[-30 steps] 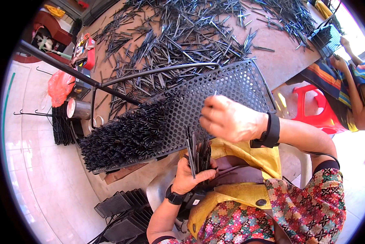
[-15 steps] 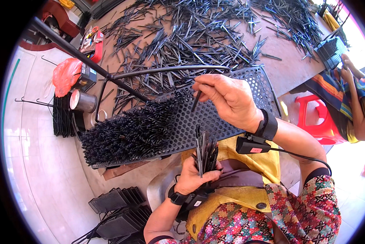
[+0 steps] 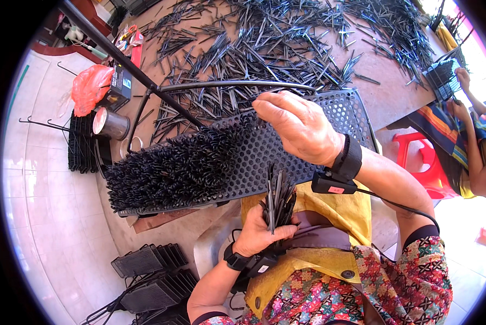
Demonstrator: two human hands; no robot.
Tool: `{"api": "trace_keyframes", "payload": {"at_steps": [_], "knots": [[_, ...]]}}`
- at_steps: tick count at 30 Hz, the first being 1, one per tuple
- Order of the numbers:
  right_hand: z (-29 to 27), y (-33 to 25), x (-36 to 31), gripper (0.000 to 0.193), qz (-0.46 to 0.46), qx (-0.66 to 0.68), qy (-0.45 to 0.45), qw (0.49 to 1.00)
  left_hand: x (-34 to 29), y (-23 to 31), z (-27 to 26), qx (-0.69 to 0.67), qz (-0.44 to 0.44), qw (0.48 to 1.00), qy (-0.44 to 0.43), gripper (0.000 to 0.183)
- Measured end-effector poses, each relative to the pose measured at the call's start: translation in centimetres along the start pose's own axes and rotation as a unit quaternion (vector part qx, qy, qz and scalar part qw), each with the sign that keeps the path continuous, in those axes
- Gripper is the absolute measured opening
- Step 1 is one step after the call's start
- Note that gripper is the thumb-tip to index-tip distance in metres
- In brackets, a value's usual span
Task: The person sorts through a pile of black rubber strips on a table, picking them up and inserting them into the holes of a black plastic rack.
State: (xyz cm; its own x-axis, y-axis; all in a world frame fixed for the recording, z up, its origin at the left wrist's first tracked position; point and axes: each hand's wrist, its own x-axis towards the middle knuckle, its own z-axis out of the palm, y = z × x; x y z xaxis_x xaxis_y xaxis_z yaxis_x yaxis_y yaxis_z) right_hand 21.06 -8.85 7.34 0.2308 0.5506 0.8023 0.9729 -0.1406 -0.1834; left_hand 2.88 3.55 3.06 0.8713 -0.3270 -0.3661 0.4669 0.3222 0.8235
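A black perforated panel (image 3: 336, 115) slants in front of me. Its left half is packed with upright black looped strips (image 3: 172, 169), and rows of holes show on the right half. Below the panel's near edge, my left hand (image 3: 258, 230) is closed around a bundle of thin black strips (image 3: 279, 201) that point upward. My right hand (image 3: 302, 127) hovers over the holed part, beside the edge of the looped strips. Its fingers are bent and pressed together. The back of the hand hides the fingertips and whatever they hold.
Loose black strips (image 3: 264, 51) cover much of the brown table beyond the panel. A black metal frame (image 3: 172, 111) rises over its left side. Left stand a tin can (image 3: 110, 123) and a red plastic bag (image 3: 91, 89). Another person (image 3: 470, 124) works at right by a red stool (image 3: 424, 162).
My right hand has turned over and shifted slightly left; the black strip that showed in its fingers is out of sight. My left hand keeps the bundle, nearly unmoved.
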Motion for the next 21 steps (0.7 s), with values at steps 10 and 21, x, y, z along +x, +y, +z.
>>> {"api": "trace_keyframes", "payload": {"at_steps": [10, 21], "knots": [[0.18, 0.46, 0.62, 0.036, -0.009, -0.036, -0.041, 0.998, -0.19, 0.11, 0.27, -0.021, 0.011, 1.0, 0.01, 0.042], [0.23, -0.29, 0.28, 0.02, 0.07, -0.052, -0.073, 0.993, -0.15, -0.12, -0.02, -0.012, 0.007, 1.0, 0.001, 0.043]]}}
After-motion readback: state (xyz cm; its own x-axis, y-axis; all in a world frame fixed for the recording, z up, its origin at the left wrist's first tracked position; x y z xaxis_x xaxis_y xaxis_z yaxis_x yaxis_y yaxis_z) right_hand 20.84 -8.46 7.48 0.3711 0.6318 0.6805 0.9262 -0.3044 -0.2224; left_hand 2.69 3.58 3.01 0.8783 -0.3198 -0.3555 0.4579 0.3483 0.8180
